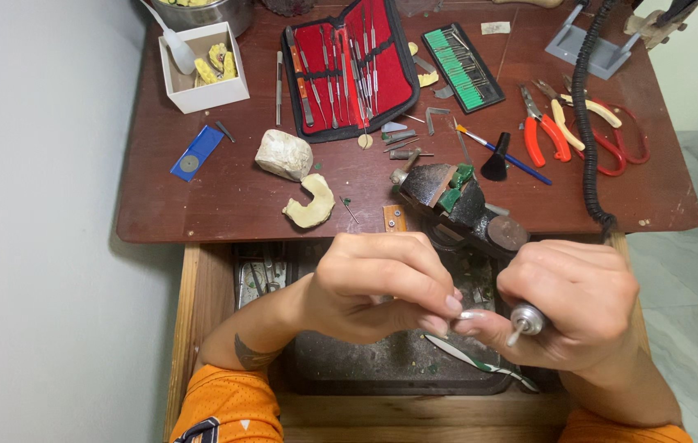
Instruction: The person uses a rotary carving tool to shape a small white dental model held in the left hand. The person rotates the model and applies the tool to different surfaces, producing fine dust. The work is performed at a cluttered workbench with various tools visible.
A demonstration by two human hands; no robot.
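Two hands worked just below the vise [454, 197] at the tabletop [201, 205] edge, over an open drawer [398, 361]. Far left of the vise lay a blue card [197, 152], and up-left of it a white box [201, 74] held yellow casts. Nearer the vise on its left sat a pale stone lump [283, 154] and a curved cast [312, 203]. Above the vise, a red tool case [349, 70] lay open, with a green bur rack [462, 67] beside it. The left hand [374, 283] was curled below the vise, its fingertips pressed together on something too small to make out. The right hand [574, 303], down-right of the vise, was closed round a metal handpiece [525, 320], its tip touching the left fingertips. Right of the vise lay a brush [501, 156], orange pliers [542, 131], and a black coiled cord [587, 123].
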